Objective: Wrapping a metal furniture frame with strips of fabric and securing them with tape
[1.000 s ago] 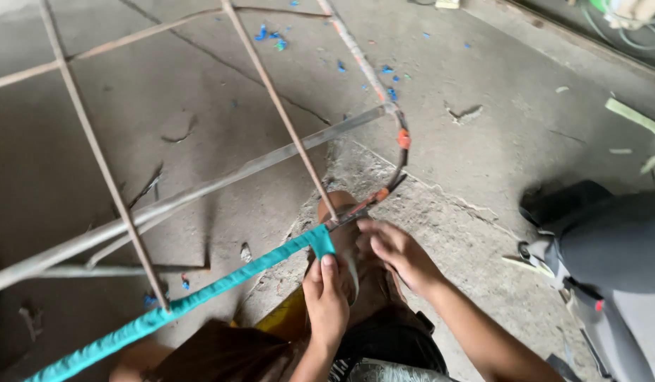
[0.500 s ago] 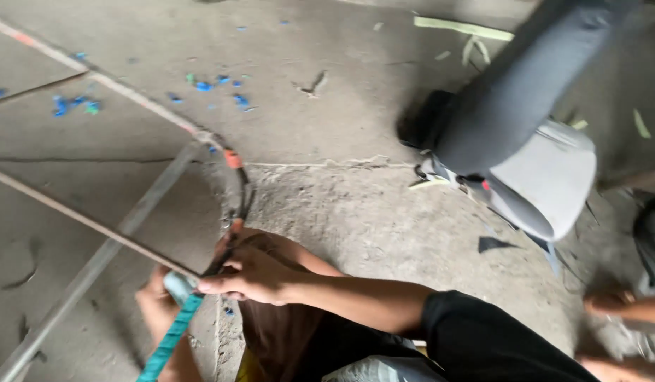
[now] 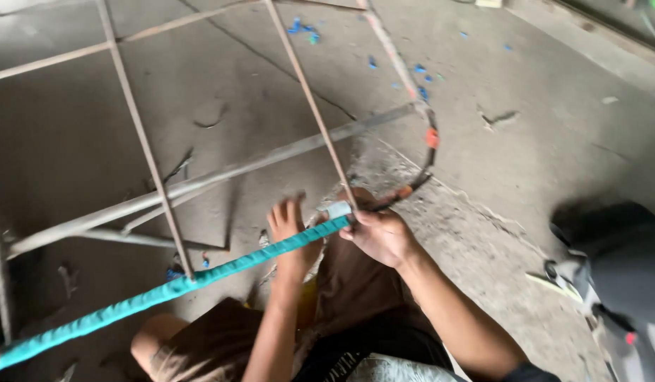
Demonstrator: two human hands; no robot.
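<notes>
The left hand sits just below the middle of the view with its fingers spread and pointing up toward twelve o'clock, pressed against the back of a teal-wrapped bar; it is open, not gripping. That bar runs from the hands down to eight o'clock, where it leaves the view at the left edge, and its wrapping ends at a pale loose end of tape right between the two hands. The right hand lies at about three o'clock of the left one, closed on the bar's bare end where the wrapping stops, thumb and fingers pinched at the corner of a metal frame. The frame is made of thin rusty rods that cross each other and rise toward eleven and twelve o'clock, with a flat grey strip slanting across beneath them. From the right hand the frame's edge curves up toward one o'clock, carrying an orange tape mark. Blue tape scraps lie scattered on the concrete floor near twelve o'clock. The person's knees in brown shorts fill the six o'clock area. At four o'clock, well apart from the hands, stands a grey and black object, too blurred to identify.
</notes>
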